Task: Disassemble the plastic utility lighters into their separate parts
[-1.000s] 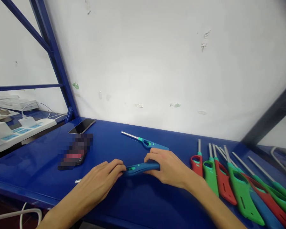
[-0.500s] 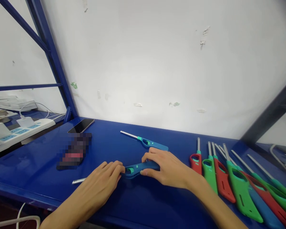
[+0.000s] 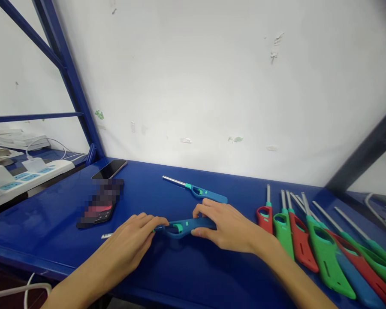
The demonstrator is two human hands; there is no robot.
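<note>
A blue gas lighter (image 3: pixel 193 224) with a teal trigger lies sideways low over the blue table, held between both hands. My right hand (image 3: pixel 227 225) is closed around the end of its handle, thumb in front and fingers behind. My left hand (image 3: pixel 137 234) is closed over the neck and most of the metal barrel; only the barrel's tip shows past the wrist. Just behind, a second blue lighter (image 3: pixel 209 195) rests on the table, its barrel pointing left.
Several red, green and blue lighters (image 3: pixel 321 249) lie side by side at the right. Two phones, one dark and partly blurred (image 3: pixel 99 214), the other black (image 3: pixel 110 169), lie at the left. A white power strip (image 3: pixel 35 175) sits beyond the table's left edge. A white wall (image 3: pixel 193 86) stands behind.
My left hand has slid slightly left and down along the lighter, so more of the trigger guard and teal neck shows. My right hand has barely moved.
</note>
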